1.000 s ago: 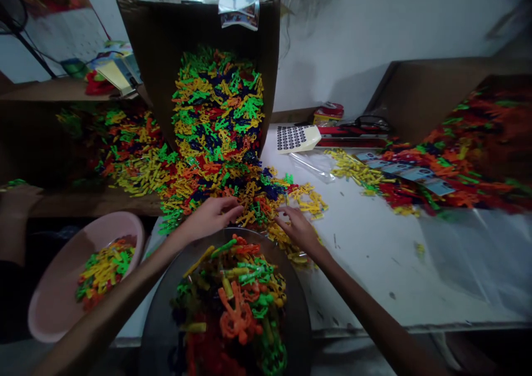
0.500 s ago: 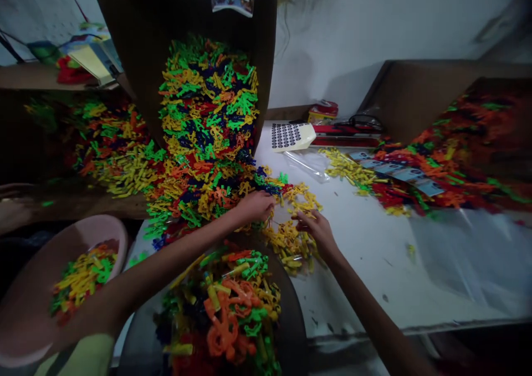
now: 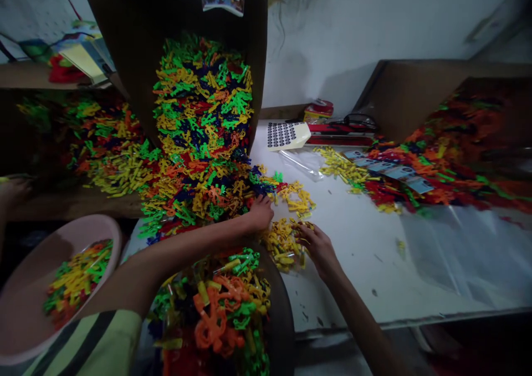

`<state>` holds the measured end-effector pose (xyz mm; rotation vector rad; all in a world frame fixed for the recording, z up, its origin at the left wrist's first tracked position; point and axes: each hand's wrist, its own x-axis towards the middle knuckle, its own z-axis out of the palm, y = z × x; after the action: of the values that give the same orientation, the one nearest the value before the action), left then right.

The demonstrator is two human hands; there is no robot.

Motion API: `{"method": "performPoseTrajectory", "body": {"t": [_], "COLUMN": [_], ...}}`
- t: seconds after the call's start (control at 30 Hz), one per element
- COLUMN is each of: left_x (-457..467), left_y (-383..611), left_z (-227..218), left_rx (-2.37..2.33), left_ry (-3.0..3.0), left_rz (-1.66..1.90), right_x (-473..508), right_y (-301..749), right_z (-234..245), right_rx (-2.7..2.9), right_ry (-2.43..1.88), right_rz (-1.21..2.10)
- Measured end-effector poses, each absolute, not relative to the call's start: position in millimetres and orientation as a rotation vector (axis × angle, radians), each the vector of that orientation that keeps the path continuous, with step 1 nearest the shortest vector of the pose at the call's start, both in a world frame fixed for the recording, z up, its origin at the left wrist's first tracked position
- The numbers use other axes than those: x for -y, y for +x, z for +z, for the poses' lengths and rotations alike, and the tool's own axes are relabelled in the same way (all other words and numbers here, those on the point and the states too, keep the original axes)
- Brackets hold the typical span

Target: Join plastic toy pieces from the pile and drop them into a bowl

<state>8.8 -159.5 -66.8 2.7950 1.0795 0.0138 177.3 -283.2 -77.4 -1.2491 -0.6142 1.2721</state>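
Observation:
My left hand (image 3: 261, 214) is at the right edge of a large heap of small coloured plastic pieces (image 3: 208, 171), fingers curled downward; what they hold, if anything, is hidden. To its right, my right hand (image 3: 319, 246) has its fingers closed around yellow plastic pieces at the edge of a small yellow pile (image 3: 282, 243). More yellow pieces (image 3: 298, 196) lie just beyond both hands on the white table (image 3: 353, 271). Below my left forearm, a dark basin (image 3: 282, 309) holds a mixed load of orange, green and yellow pieces.
An open carton (image 3: 260, 49) spills the heap onto the table. A pink basin (image 3: 112, 226) stands at left, near another person's hand (image 3: 14, 190). At the back lie a sticker sheet (image 3: 286, 136) and a red device (image 3: 341, 135). Clear plastic bags (image 3: 465, 254) lie at right.
My left hand has moved slightly down toward the yellow pile. My right hand has lowered onto the yellow pieces. The view has shifted a little, and the other person's hand has risen.

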Motion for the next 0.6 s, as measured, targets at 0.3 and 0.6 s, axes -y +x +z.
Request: {"method": "performPoseTrajectory", "body": {"t": [0.3,0.6], "left_x": [179,265], "left_y": [-42,-100], "left_z": [-4,30], "left_rx": [-1.152,-0.893], "left_ry": [1.887,1.071], "left_rz": [0.626,1.212], "right_x": [293,311], "right_y": [146,81], "right_z": [-40,-10], "right_rx": [0.694,0.922], "right_ry": [-1.108,-1.061], "right_rz": [1.259,1.249]}}
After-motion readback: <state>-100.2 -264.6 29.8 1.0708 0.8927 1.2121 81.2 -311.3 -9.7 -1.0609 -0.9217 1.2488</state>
